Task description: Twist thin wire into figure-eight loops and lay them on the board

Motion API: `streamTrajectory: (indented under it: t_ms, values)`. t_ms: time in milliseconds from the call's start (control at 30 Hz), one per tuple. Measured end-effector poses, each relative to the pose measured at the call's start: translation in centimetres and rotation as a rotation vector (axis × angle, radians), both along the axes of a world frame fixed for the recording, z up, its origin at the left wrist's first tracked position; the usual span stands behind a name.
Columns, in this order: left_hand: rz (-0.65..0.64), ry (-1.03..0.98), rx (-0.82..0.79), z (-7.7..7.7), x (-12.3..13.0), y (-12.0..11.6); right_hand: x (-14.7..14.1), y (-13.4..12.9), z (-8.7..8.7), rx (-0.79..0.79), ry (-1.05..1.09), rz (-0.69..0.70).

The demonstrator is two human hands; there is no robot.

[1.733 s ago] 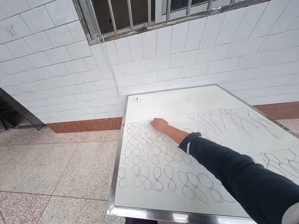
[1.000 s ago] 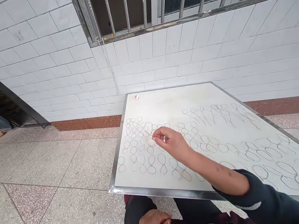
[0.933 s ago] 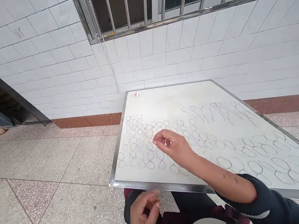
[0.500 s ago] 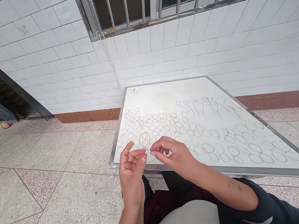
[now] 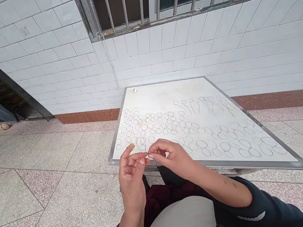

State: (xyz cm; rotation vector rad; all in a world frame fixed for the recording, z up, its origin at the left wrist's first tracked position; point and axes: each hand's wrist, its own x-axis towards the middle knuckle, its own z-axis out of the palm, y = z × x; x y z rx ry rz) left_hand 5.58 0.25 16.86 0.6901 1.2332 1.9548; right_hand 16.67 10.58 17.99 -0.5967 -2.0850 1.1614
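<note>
Pinching thin, dark, wire-like loop [image 5: 141, 143] in fingertip-closed right hand [image 5: 174, 158], meeting left hand [image 5: 131, 181]; cannot tell whether gripped by left too. Held above near edge of white, metal-rimmed board [image 5: 157, 95], towards left corner. Could slip or kink if pinched unevenly. Looks springy, smooth; resembles dark, figure-eight loops [image 5: 170, 117] rowed behind.

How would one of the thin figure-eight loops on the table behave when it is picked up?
A loop is probably very light, as its strand looks hair-thin. It may be slightly springy, since the loops lie in rounded curves. On the right side, where several overlap, one could catch on its neighbours.
</note>
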Motion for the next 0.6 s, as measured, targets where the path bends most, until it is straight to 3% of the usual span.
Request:
streamTrajectory:
  t_ms: [600]
  values:
    - [0.018, -0.012, -0.025, 0.44, 0.88, -0.36, 0.91, -0.02, -0.42, 0.023, -0.006, 0.016]
